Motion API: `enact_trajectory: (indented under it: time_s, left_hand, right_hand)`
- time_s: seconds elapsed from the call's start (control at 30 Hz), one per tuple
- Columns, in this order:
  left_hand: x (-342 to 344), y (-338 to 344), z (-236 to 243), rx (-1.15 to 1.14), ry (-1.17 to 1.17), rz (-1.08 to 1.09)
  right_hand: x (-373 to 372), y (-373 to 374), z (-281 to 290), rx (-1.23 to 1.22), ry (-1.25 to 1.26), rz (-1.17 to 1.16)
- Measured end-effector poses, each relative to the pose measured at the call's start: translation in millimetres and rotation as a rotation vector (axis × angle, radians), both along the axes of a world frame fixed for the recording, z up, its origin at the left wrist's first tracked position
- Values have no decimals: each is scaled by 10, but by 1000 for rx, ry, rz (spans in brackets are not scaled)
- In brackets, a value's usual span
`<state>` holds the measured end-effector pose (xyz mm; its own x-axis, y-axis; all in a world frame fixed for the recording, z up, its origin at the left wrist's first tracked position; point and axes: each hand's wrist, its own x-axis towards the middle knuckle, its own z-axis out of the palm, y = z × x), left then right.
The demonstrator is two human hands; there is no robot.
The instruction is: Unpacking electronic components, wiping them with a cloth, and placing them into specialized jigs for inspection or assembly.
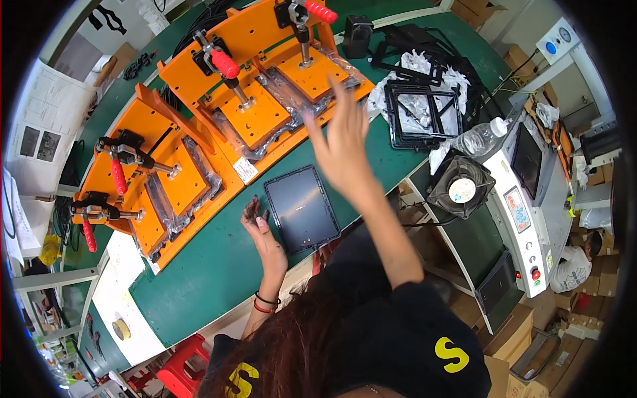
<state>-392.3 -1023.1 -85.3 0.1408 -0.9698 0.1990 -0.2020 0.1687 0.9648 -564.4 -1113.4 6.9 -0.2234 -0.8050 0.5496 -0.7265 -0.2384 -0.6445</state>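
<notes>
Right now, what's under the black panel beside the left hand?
Green tabletop shows beyond the upper edge of the black panel; whatever is directly underneath is covered, so I can't tell.

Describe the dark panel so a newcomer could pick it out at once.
Start from the orange clamp fixtures on the green table. Nearer the person, just right of the left hand, is a flat, dark rectangular panel. Its glossy face fills its rim, unlike the open black frames farther right.
</notes>
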Motion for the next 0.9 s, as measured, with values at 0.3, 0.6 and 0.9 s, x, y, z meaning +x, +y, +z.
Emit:
enact_trajectory:
  time_s: [0.3,0.6,0.9]
  left_hand:
    - [-83,259,-106,128,327,-11]
    - [-284,308,172,224,639,-17]
    - [-412,278,544,40,437,4]
  right_hand:
    - [69,1389,-853,427,-197,57]
    - [116,1335,-588,554,97,160]
    - [108,1290,-522,636,-21,77]
